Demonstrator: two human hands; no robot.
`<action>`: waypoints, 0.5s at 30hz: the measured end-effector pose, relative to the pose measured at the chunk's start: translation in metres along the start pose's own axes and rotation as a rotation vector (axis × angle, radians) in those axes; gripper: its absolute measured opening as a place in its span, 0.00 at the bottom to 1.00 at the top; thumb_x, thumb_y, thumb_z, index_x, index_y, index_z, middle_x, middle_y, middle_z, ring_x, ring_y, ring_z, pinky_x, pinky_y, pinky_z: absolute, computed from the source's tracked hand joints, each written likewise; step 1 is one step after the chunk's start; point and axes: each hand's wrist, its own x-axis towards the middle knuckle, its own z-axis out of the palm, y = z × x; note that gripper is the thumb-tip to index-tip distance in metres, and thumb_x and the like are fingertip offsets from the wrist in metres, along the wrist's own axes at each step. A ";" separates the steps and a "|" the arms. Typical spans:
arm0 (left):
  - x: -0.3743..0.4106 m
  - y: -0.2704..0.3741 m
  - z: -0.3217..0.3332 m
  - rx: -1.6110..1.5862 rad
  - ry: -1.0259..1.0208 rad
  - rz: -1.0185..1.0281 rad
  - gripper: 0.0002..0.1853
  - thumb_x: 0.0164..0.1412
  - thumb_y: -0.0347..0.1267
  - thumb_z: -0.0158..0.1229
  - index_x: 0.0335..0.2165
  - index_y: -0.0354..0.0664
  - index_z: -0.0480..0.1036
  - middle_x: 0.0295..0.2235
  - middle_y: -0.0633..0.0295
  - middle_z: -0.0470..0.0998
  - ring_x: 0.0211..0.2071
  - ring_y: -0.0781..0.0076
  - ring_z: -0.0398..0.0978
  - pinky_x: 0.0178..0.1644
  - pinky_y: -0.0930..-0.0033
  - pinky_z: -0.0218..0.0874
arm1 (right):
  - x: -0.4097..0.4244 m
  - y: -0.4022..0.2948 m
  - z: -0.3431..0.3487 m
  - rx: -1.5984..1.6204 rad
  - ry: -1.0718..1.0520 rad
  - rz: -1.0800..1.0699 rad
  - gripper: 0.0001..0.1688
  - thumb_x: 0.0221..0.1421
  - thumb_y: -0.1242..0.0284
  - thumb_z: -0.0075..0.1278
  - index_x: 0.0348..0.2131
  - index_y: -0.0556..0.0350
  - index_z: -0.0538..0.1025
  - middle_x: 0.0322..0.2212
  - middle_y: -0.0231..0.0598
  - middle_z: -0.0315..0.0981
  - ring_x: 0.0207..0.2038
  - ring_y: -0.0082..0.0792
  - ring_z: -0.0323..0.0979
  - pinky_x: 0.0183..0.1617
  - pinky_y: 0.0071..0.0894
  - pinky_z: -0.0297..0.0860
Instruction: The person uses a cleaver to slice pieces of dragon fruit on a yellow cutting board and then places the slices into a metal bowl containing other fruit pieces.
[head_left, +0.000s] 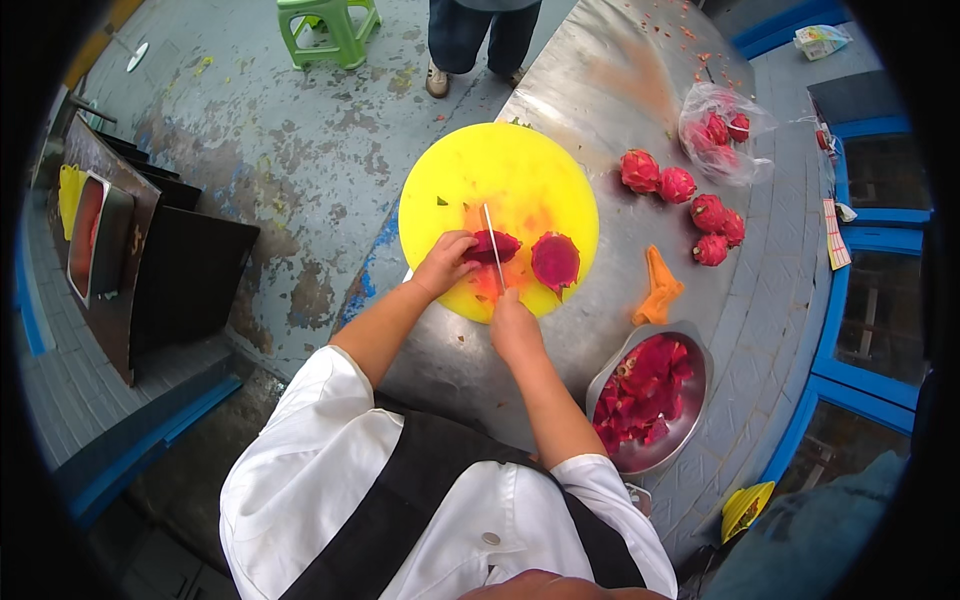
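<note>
My right hand (516, 324) grips a knife (493, 244) by its handle, low on a round yellow cutting board (487, 165). The blade lies across a piece of red dragon fruit (504, 247). My left hand (448, 262) holds the left end of that piece, its fingertips close to the blade. To the right of the knife, a dragon fruit half (556, 261) rests on the board with its dark red flesh up. Small green scraps and red juice stains mark the board.
Whole dragon fruits (708, 213) and a plastic bag of more (721, 135) lie on the metal table (570, 90). Nearer are an orange cloth (658, 285) and a metal bowl of red peels (705, 375). A person (484, 30) stands beyond the board, by a green stool (330, 34).
</note>
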 end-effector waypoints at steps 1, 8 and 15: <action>0.000 0.001 0.000 0.017 -0.001 -0.009 0.24 0.40 0.29 0.65 0.40 0.40 0.68 0.42 0.55 0.69 0.44 0.57 0.66 0.48 0.65 0.61 | 0.006 0.000 0.001 0.006 -0.048 0.029 0.07 0.52 0.76 0.39 0.30 0.63 0.60 0.22 0.60 0.71 0.27 0.58 0.72 0.31 0.51 0.69; 0.012 0.019 -0.004 0.080 -0.099 -0.117 0.25 0.39 0.27 0.65 0.40 0.40 0.67 0.41 0.55 0.69 0.43 0.56 0.66 0.48 0.64 0.61 | 0.042 -0.011 -0.005 0.088 -0.137 0.112 0.09 0.51 0.77 0.36 0.34 0.65 0.61 0.28 0.65 0.71 0.34 0.60 0.71 0.39 0.53 0.66; 0.036 0.031 0.001 0.277 -0.301 -0.272 0.42 0.36 0.26 0.64 0.53 0.41 0.55 0.45 0.46 0.62 0.44 0.48 0.62 0.50 0.58 0.58 | -0.066 0.024 -0.016 0.226 -0.055 0.195 0.12 0.57 0.70 0.35 0.35 0.63 0.63 0.23 0.60 0.71 0.29 0.58 0.72 0.34 0.51 0.67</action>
